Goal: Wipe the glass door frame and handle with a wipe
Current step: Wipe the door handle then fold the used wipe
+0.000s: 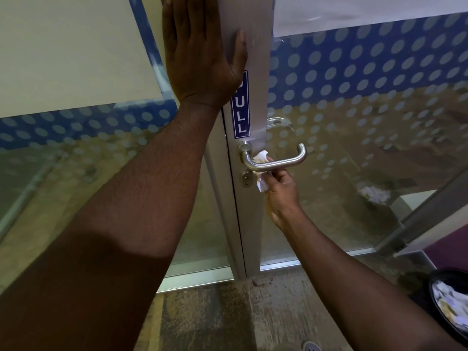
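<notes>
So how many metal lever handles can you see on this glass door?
2. One brushed-steel lever handle on the near side, where the right hand holds the crumpled white wipe; another steel handle behind the glass, partly hidden by the frame.

I am standing on a speckled brown floor [207,323]. Dotted blue film [367,59] is running across the glass panels [354,153] at upper right and middle left, and a black bin [448,297] is sitting at lower right.
</notes>
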